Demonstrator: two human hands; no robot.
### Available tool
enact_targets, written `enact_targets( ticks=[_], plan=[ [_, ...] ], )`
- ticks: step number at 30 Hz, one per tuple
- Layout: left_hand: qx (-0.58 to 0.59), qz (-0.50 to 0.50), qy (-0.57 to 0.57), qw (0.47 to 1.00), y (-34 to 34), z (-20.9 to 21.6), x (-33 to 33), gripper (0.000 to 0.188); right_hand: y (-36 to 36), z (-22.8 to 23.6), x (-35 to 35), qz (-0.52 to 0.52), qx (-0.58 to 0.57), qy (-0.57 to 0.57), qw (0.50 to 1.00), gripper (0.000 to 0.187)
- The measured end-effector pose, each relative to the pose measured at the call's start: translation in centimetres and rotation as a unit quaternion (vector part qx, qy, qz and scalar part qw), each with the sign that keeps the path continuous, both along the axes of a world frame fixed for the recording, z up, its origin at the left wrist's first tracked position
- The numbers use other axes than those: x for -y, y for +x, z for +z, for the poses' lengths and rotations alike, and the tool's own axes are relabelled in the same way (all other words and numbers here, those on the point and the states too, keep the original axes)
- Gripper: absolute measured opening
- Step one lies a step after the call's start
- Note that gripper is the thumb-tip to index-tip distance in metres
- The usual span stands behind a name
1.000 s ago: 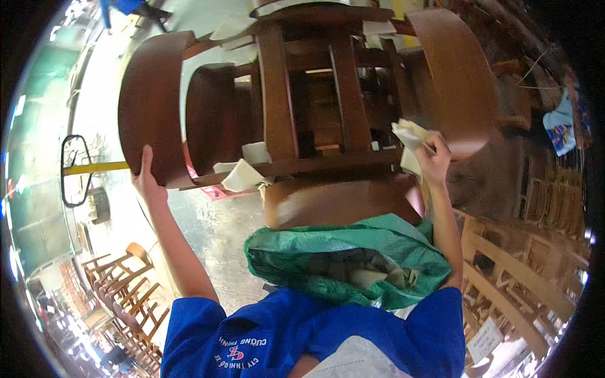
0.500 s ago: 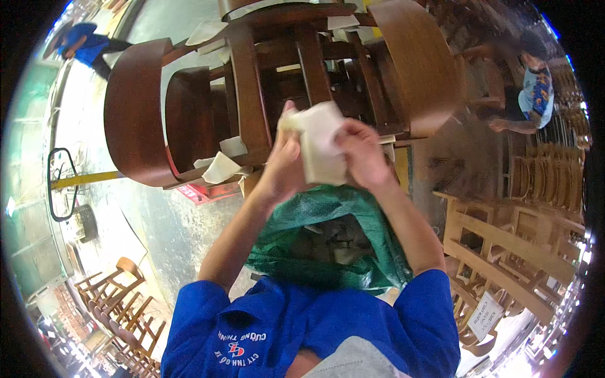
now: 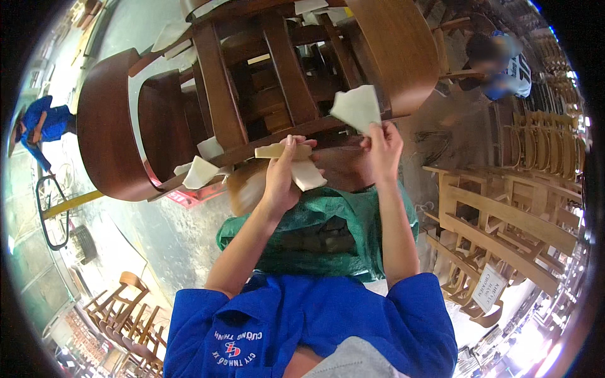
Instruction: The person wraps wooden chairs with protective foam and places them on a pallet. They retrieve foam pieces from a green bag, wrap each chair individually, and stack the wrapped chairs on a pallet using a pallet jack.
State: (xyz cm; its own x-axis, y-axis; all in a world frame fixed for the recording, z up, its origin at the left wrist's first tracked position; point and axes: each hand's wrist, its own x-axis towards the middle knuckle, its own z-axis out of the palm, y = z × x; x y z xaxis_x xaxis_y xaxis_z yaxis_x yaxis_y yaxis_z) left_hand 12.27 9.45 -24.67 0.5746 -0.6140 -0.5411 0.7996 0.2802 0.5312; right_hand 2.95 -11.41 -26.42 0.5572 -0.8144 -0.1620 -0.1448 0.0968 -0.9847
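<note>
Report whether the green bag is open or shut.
Open: the green bag shows its mouth to the camera, the edges parted around a dark interior; how full it is, I cannot tell.

Change from half a second earlier: separation of bare left hand (image 3: pixel 283 183), with small cream-coloured flat pieces (image 3: pixel 307 176), from bare right hand (image 3: pixel 384 151), with one angular off-white sheet (image 3: pixel 358 108) raised; approach of blue-clothed co-worker (image 3: pixel 47 124) toward black loop-shaped handle (image 3: pixel 67 228).

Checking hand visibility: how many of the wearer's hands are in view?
2: the left hand, gripping off-white sheeting near the green sack, and the right hand, holding up a separate piece farther right. Neither is hidden.
</note>
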Motion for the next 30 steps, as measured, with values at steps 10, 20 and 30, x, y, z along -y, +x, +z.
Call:
enact_targets(
  ticks=[10,20,30],
  plan=[
    [0.036,-0.054,-0.03,0.997,2.5,-0.2,-2.3,0.052,-2.8,-3.3,3.9,-0.031,-0.172,0.026,0.984,0.043],
    [0.114,-0.151,0.013,0.982,3.6,1.6,-2.0,0.058,-1.4,2.9,-0.1,-0.022,-0.207,-0.406,0.89,0.024],
    [0.157,-0.223,0.008,0.962,8.0,0.1,-2.5,0.051,14.2,7.0,-1.9,0.43,-0.04,-0.211,0.877,0.017]
  ],
)
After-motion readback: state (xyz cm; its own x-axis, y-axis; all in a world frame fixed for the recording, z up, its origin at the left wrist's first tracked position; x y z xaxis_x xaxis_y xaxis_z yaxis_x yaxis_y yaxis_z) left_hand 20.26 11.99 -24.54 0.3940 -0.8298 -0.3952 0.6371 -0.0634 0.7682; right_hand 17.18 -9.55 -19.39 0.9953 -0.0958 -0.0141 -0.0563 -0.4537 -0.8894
